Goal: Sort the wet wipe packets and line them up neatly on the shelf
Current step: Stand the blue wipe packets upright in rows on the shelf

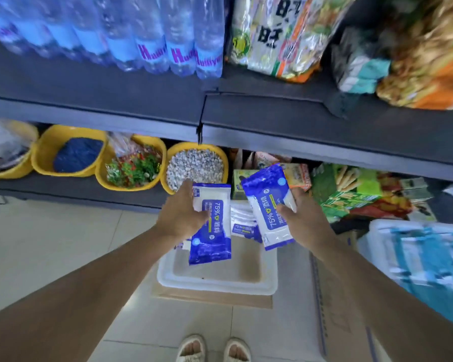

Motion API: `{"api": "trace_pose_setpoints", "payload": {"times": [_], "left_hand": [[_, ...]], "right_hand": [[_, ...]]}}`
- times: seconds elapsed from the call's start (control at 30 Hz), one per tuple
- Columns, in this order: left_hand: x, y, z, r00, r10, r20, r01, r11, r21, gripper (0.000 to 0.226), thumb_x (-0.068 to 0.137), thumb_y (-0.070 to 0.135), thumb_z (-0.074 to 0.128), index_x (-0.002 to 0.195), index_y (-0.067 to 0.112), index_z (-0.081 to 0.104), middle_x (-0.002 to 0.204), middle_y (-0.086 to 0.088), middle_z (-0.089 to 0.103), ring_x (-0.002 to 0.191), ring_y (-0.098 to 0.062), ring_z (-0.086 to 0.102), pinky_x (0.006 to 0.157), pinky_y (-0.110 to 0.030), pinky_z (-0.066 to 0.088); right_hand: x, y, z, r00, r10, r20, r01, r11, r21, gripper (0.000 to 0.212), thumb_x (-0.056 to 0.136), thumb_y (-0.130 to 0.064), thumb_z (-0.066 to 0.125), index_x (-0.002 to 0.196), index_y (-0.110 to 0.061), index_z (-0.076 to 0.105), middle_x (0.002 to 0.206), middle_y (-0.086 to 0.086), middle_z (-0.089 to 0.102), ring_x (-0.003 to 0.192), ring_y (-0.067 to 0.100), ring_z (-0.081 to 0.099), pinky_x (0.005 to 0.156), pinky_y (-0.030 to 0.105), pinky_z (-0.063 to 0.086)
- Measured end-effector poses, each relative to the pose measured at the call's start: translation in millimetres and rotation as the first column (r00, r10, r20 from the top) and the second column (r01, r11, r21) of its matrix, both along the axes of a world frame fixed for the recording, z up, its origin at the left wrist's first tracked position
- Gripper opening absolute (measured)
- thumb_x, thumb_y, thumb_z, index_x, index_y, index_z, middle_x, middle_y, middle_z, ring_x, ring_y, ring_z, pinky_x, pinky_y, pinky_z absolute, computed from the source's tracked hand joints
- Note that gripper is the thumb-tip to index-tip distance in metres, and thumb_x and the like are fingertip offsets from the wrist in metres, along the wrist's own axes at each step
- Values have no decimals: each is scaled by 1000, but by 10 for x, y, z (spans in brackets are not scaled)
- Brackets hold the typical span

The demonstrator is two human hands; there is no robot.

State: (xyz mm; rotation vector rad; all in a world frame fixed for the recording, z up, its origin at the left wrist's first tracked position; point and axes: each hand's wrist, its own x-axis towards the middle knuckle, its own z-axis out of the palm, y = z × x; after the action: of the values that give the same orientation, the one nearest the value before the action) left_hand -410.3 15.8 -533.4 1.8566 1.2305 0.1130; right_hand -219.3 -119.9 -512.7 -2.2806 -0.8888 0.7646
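While left hand (181,212) and right hand (302,218) each clasp a wet wipe packet (211,226), second packet (268,205), best turn both labels alike before shelving them edge to edge.

Two blue-and-white wipe packets, printed "75%", held above a white tub (268,280): left packet (211,226) upright, right packet (270,207) tilted; more packets (242,222) in the tub

Above white tub (217,284): L hand (181,214) grips blue wipe pkt (211,239), R hand (302,218) grips 2nd pkt (268,205), more pkts (242,222) in tub's far end.
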Motion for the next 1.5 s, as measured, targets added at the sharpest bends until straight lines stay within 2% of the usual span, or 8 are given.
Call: {"api": "trace_pose_setpoints", "payload": {"times": [0.3, 0.47, 0.57, 0.8, 1.03, 1.23, 1.4, 1.5], "left_hand": [[147, 198, 2431, 966, -163, 200, 98, 949, 298, 27, 86, 14, 64, 101, 21, 43, 83, 1, 61, 77, -22, 58, 64, -30, 39], [303, 116, 3456, 946, -250, 208, 134, 882, 452, 21, 90, 21, 61, 92, 23, 40, 71, 5, 55, 63, -18, 52, 61, -31, 40], [432, 17, 3894, 933, -260, 250, 116, 873, 474, 23, 88, 16, 61, 84, 23, 40, 70, 4, 54, 63, -18, 52, 58, -28, 39], [853, -169, 4704, 870, -188, 456, 4, 928, 373, 30, 84, 10, 63, 73, 19, 37, 67, -1, 55, 55, -18, 46, 55, -29, 37], [1423, -235, 5241, 776, -49, 628, -106, 973, 206, 35, 79, 0, 65, 79, 18, 36, 89, -21, 63, 70, -30, 63, 57, -42, 54], [1745, -303, 5502, 725, -44, 688, -49, 992, 115, 56, 81, -15, 60, 114, 25, 38, 89, -1, 62, 68, -16, 61, 51, -27, 53], [1808, -127, 5593, 796, -58, 602, -79, 977, 199, 36, 83, -9, 59, 93, 23, 48, 88, -4, 64, 65, -18, 61, 41, -24, 47], [1830, 135, 5604, 800, -20, 599, -179, 946, 270, 27, 82, -2, 66, 85, 19, 49, 99, -8, 65, 75, -23, 68, 54, -33, 54]], "right_hand": [[95, -17, 2466, 993, -113, -29, 117, 960, 256, 12, 88, -4, 56, 88, -10, 45, 83, 10, 57, 68, 21, 55, 58, 27, 41], [95, -230, 3437, 984, -50, -168, 129, 855, 503, 61, 71, 18, 59, 113, -25, 45, 101, 14, 64, 77, 21, 64, 68, 40, 53], [171, -373, 3907, 982, -50, -180, 144, 819, 556, 60, 69, 22, 54, 108, -23, 51, 101, 14, 67, 84, 27, 65, 75, 47, 53], [657, -610, 4737, 959, -203, -198, 282, 739, 611, 4, 92, -13, 56, 94, -11, 59, 85, 6, 72, 67, 17, 69, 60, 26, 52], [1457, -637, 5260, 968, -232, -95, 232, 685, 690, 12, 90, -10, 61, 78, -9, 62, 75, 9, 68, 51, 9, 62, 50, 21, 48], [2047, -498, 5651, 973, -121, -194, 219, 743, 633, 43, 82, -2, 69, 114, -17, 46, 88, 11, 65, 62, 17, 62, 49, 28, 49], [2305, -227, 5736, 972, -90, -215, 204, 777, 595, 25, 82, -6, 70, 100, -13, 54, 78, 7, 68, 64, 16, 63, 54, 27, 46], [2415, -48, 5743, 959, -134, -249, 264, 741, 618, 26, 79, -1, 72, 82, -12, 48, 77, 10, 67, 58, 16, 65, 51, 27, 49]]}}
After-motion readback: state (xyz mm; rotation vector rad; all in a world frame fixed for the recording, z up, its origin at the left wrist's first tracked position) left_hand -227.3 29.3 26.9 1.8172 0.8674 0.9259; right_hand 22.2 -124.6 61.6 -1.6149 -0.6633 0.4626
